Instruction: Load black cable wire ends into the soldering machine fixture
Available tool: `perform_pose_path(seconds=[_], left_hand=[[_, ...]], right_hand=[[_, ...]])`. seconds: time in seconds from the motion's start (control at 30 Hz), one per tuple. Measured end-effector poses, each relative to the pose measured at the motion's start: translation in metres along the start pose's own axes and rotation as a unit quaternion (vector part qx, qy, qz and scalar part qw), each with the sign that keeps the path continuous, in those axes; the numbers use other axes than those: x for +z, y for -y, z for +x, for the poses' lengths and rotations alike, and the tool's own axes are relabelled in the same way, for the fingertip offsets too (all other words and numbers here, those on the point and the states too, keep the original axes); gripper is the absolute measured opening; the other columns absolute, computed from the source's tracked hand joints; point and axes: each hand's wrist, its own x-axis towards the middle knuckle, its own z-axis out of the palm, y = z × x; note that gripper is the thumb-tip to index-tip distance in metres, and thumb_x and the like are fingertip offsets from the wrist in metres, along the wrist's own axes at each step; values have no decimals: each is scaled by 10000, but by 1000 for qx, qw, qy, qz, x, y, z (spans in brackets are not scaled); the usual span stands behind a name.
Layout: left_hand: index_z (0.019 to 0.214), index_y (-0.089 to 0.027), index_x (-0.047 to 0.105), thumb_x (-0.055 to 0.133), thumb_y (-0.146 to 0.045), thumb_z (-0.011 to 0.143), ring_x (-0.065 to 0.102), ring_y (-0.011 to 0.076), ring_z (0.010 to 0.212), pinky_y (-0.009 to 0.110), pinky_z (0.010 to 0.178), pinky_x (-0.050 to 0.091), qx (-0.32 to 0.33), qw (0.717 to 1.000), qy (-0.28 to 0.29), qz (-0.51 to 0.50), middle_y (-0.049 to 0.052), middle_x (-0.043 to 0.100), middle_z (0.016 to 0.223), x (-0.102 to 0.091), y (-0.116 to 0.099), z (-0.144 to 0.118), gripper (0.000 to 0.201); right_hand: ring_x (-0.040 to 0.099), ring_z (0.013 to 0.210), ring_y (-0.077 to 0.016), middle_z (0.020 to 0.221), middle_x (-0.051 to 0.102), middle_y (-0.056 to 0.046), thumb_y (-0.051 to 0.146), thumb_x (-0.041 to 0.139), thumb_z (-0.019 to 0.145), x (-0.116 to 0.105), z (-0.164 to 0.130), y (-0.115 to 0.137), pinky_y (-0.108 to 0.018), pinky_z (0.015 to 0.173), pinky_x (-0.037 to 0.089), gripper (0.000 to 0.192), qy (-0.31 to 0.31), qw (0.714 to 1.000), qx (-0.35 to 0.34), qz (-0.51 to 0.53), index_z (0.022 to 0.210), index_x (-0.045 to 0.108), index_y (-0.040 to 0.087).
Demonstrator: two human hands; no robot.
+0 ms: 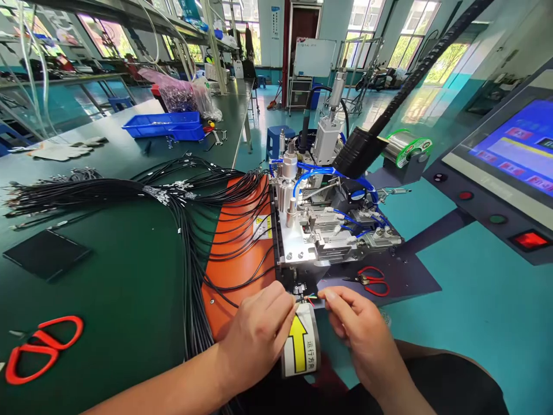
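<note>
My left hand (263,328) is closed on the end of a black cable (228,301), just above a curved white plate with a yellow arrow (298,346). Thin coloured wires (310,298) fan out of the cable end between my two hands. The thumb and forefinger of my right hand (360,328) are pinched together at the tips of these wires. Right behind my hands stands a metal soldering machine (328,230) with blue air tubes. More black cables (242,248) run across an orange panel (220,265) to the machine's left side.
A bundle of black cables (86,193) lies over the green bench, with red-handled scissors (43,349) at the near left. Another red pair of scissors (371,280) rests beside the machine. A blue tray (164,124), a solder spool (406,148) and a control screen (518,150) stand around.
</note>
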Motion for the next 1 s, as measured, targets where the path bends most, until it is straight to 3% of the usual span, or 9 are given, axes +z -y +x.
perform_pose_path(seconds=[0.1,0.3,0.63,0.8,1.0], left_hand=[[825,-161,542,456,-143,996,435,148,705,282,621,339,3,1000,3,-2,20,476,776,0,0,0,193],[814,-157,549,461,-146,994,436,145,691,283,610,332,3,1000,-1,6,20,470,765,0,-1,0,200],[804,-156,564,455,-153,993,449,150,678,285,602,344,3,1000,-1,12,25,481,756,2,1,-1,218],[867,-157,621,460,-184,998,469,160,670,293,602,373,-8,1000,6,16,27,503,754,1,0,-1,210],[1200,-165,607,482,-179,989,544,182,807,308,723,490,-16,1000,-2,13,58,580,918,-1,3,-2,246]], right_hand=[[241,508,-65,572,354,61,503,669,847,4,3,4,-221,450,141,352,48,995,51,70,857,651,151],[223,510,-62,549,334,70,498,667,864,10,3,7,-236,460,125,378,81,992,58,81,739,573,154],[203,513,-69,554,307,83,517,688,846,11,9,0,-232,463,131,369,85,993,49,67,785,583,168],[344,528,-94,598,473,31,566,650,844,10,10,0,-229,474,246,407,37,999,-23,-31,798,644,162],[519,678,-151,778,639,-31,552,569,905,10,24,-9,-250,619,413,403,20,990,-77,-113,868,685,168]])
